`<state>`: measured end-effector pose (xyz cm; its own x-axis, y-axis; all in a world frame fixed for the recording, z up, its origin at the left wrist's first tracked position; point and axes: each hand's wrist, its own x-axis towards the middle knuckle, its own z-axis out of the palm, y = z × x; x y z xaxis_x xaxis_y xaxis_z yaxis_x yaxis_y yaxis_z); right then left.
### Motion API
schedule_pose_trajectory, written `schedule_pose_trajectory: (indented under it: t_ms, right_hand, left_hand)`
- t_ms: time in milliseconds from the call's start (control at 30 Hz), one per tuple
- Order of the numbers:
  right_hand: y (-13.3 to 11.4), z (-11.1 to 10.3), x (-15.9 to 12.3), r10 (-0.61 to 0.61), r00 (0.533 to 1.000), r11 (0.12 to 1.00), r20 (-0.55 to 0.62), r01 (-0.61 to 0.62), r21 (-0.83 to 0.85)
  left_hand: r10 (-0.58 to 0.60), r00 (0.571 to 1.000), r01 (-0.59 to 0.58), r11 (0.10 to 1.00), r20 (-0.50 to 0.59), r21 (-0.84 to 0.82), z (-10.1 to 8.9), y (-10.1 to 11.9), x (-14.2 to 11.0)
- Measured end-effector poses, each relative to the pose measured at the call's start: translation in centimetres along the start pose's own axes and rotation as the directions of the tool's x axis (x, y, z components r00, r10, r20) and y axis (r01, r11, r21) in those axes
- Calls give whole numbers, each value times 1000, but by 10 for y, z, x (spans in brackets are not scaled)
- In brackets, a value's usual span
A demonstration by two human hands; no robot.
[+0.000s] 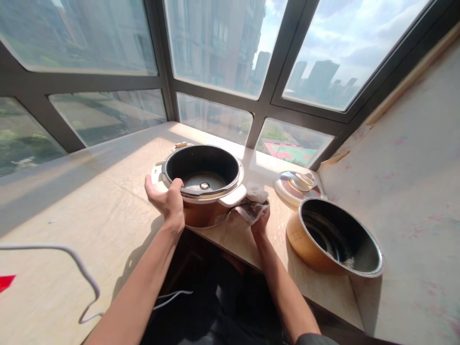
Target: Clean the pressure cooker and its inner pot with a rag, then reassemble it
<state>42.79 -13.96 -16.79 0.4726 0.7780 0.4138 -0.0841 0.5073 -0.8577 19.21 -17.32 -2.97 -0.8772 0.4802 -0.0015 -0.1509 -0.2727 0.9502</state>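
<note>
A brown and white electric cooker body stands near the front edge of the windowsill, lidless, its dark inside showing a round metal button at the bottom. My left hand grips the cooker's left rim, thumb on top. My right hand is closed round a crumpled, stained cloth beside the cooker's lower right side. Just above the cloth is the cooker's white right handle. Whether the cloth touches the cooker wall, I cannot tell.
An orange-brown inner pot with a dark inside sits at the right by the wall. Behind it lies a round lid. A grey cord curls at the left near a red item. Windows border the sill.
</note>
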Motion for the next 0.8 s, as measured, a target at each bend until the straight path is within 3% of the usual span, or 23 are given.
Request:
schedule_pose_trajectory:
  t_ms: [100, 167, 267, 333, 400, 533, 667, 800]
  right_hand:
    - [-12, 12, -18, -97, 992, 994, 83, 101, -38]
    - [-22, 18, -26, -191, 960, 977, 203, 206, -56]
    - [-30, 26, -27, -316, 852, 932, 417, 361, -32]
    - [-27, 32, -22, -358, 799, 913, 482, 408, 2]
    - [-18, 38, -16, -336, 822, 924, 460, 383, -10]
    - [6, 51, -1, -123, 941, 982, 315, 160, -96]
    - [17, 61, 13, -28, 944, 998, 330, 45, -43]
    - [18, 68, 33, 71, 960, 985, 270, -110, 130]
  left_hand:
    - [-27, 1000, 27, 999, 12, -18, -3, 5, 17]
    - [-55, 998, 56, 998, 37, -31, -7, 8, 32]
    - [-79, 994, 82, 996, 70, -41, -13, 11, 59]
    - [-86, 991, 90, 995, 101, -39, -18, 12, 78]
    - [-89, 985, 96, 995, 147, -37, -21, 12, 96]
    - [-95, 967, 104, 994, 236, -28, -22, 14, 122]
    - [-100, 945, 114, 993, 313, -28, -22, 16, 138]
    - [-91, 930, 117, 992, 357, -52, -23, 13, 146]
